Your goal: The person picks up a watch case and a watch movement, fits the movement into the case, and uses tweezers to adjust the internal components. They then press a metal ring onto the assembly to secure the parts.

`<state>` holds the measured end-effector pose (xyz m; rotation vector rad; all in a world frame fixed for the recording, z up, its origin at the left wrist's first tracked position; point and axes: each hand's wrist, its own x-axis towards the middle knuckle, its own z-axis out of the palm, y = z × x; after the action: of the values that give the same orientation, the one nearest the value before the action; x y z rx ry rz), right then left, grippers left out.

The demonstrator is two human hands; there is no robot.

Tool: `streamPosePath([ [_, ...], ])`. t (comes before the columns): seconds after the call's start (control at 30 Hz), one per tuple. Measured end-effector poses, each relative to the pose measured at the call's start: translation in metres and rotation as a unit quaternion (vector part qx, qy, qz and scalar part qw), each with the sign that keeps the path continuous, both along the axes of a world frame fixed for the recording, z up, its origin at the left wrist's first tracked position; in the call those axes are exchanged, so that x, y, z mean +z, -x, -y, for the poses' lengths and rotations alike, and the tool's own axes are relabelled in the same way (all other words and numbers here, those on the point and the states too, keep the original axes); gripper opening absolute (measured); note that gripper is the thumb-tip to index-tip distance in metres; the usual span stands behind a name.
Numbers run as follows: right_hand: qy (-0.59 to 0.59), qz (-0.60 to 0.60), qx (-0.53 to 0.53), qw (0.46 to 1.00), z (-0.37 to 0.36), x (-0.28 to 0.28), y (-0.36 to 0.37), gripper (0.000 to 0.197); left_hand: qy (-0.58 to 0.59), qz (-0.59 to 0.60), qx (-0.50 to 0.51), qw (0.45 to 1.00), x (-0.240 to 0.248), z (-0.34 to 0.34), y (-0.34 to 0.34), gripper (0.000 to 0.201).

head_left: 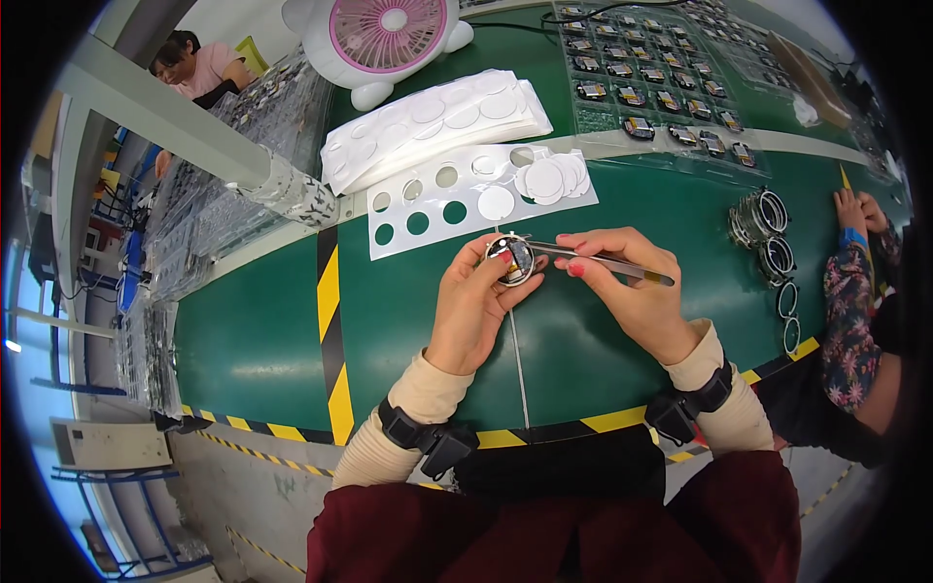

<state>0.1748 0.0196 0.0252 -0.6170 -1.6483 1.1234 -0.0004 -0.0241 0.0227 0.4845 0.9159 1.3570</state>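
Observation:
Between the thumb and fingers of my left hand (468, 316) is a small round watch case (522, 258) with a metal rim, its inside facing up. Dark and yellowish electronic parts show in it, partly covered by my thumb. My right hand (641, 291) pinches a pair of metal tweezers (637, 269), whose tips reach the case's upper right rim. Whether the tips grip anything is too small to tell. Just beyond my hands lies a white sheet with round cut-outs (397, 209), and loose white discs (546, 180) rest on its right part.
A stack of white sheets (428, 121) lies behind, near a white and pink fan (394, 49). Clear trays of round modules (671, 100) fill the back right. Metal watch rings (761, 219) stand at right, beside another person's arm (847, 311). A post (224, 146) rises at left.

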Motion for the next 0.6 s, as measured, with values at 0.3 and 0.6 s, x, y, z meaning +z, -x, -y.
streamPosePath([
  [0.3,-0.128,0.049,0.019,0.990,0.0003,0.0061,-0.0001,0.014,-0.005,-0.044,-0.015,0.999,-0.0043,0.0000,0.0006,0.021],
  [0.6,-0.221,0.080,0.024,0.972,-0.0032,0.0041,-0.0012,0.014,-0.007,-0.114,-0.033,0.993,-0.0015,0.0033,-0.0047,0.024],
])
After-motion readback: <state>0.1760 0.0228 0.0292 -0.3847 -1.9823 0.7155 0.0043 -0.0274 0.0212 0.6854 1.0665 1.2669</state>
